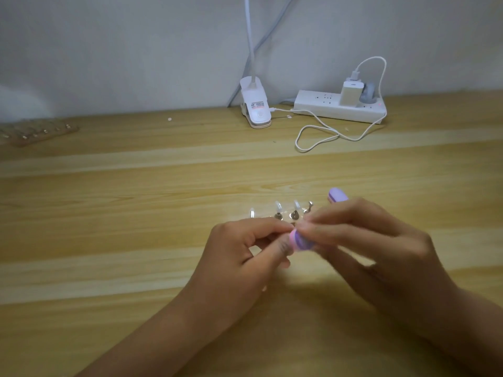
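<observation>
My right hand (381, 240) grips a purple and pink nail buffer block (382, 242); its far end sticks out beyond my fingers at the top. My left hand (245, 257) pinches thumb and forefinger together right against the block's near end. Whatever it pinches is too small and too covered to make out. Just behind my fingers stands a row of small metal holders (294, 213) on the wooden table, several topped with clear nail tips.
A white clip lamp base (255, 107) stands at the back by the wall. A white power strip (340, 106) with a charger plugged in lies to its right, and a white cable (315, 137) loops in front of it. A flat clear tray (35, 131) lies far left.
</observation>
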Demonstrator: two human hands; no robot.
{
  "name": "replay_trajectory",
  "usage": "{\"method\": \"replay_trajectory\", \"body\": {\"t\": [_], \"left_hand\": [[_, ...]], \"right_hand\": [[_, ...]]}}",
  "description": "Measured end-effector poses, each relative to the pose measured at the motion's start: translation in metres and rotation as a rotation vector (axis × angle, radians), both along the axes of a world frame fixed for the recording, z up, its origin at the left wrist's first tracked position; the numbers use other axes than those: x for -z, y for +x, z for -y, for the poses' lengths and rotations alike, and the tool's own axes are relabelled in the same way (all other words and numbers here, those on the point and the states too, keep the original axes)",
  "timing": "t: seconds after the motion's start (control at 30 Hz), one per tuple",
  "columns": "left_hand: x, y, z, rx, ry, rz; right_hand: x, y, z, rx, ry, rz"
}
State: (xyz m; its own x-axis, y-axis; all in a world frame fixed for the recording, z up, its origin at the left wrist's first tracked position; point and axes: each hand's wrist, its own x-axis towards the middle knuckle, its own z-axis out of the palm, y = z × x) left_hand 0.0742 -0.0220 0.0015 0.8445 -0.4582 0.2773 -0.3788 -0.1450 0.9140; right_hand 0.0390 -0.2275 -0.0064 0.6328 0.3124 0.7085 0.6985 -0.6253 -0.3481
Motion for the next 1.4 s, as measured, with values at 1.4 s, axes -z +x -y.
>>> {"method": "replay_trajectory", "body": {"t": [1.4], "left_hand": [[-0.003, 0.001, 0.001, -0.063, 0.025, 0.092]], "right_hand": [[-0.002, 0.0, -0.002, -0.004, -0.016, -0.014]]}}
